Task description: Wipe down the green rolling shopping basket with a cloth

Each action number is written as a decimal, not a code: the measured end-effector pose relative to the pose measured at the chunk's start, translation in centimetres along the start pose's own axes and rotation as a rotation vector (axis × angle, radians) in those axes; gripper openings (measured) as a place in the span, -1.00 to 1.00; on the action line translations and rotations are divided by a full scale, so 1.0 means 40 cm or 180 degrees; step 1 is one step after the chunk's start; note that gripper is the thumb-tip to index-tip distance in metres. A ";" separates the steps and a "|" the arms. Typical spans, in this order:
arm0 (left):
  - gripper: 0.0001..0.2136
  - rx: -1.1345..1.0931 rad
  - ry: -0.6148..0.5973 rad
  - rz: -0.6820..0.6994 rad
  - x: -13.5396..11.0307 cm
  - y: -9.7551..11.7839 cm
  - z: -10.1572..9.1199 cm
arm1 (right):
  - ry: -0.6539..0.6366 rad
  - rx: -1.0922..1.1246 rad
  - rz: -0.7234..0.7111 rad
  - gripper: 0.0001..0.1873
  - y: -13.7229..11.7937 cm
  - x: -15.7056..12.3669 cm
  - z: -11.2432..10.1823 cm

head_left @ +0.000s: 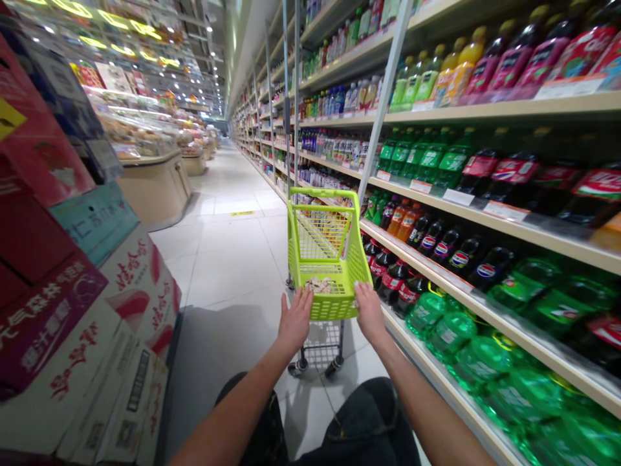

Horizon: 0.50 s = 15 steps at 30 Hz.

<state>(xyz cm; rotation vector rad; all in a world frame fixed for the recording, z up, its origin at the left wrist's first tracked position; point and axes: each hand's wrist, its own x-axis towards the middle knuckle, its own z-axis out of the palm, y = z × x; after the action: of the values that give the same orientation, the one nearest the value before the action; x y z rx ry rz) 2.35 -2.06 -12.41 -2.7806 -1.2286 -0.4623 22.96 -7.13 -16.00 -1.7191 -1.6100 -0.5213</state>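
Observation:
A small lime-green shopping cart (332, 307) stands upright in the aisle in front of my knees. Its plastic basket has lattice walls, and a crumpled whitish item (319, 285) lies inside. My left hand (295, 318) rests palm down at the basket's near left corner, fingers stretched and spread, the tips touching the rim. At the near right corner, my right hand (369, 310) has its fingers bent over the rim. Something small and white shows beside the right fingertips, too small to name. Below the basket are a wire rack (323, 336) and dark wheels (334, 367).
Shelves (485, 110) of bottled drinks run along the right, with large green bottles (480, 356) at the bottom. Stacked cartons (116, 304) stand close on the left. Beyond them is a display counter (150, 188). The tiled aisle (218, 239) stretches ahead.

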 end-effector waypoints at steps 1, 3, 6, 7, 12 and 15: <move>-0.43 0.0002 0.0001 -0.0004 0.000 0.001 0.002 | 0.0066 -0.0046 0.0109 -0.45 0.011 0.002 -0.005; -0.43 0.0010 0.0032 -0.0009 -0.001 0.004 0.006 | -0.0022 -0.0053 0.0130 -0.46 -0.002 0.003 0.003; -0.42 0.0036 0.0089 0.0026 -0.002 0.000 0.014 | -0.0389 0.0055 -0.0220 -0.47 -0.076 -0.005 0.035; -0.42 0.0048 0.0097 0.0059 -0.003 -0.003 0.016 | -0.0449 0.0087 -0.0353 -0.48 -0.095 -0.009 0.041; -0.42 0.0067 0.0112 0.0093 -0.005 -0.009 0.022 | -0.0151 -0.0099 -0.0068 -0.48 -0.066 -0.007 0.018; -0.47 0.0047 0.0145 -0.0016 -0.004 0.005 0.025 | -0.0063 -0.0148 0.0117 -0.48 -0.061 0.002 0.022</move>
<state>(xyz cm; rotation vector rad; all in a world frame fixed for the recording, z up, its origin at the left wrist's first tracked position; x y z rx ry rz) 2.64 -2.14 -13.40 -2.7393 -1.2249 -0.5117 20.44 -6.52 -16.00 -1.7900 -1.5885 -0.5292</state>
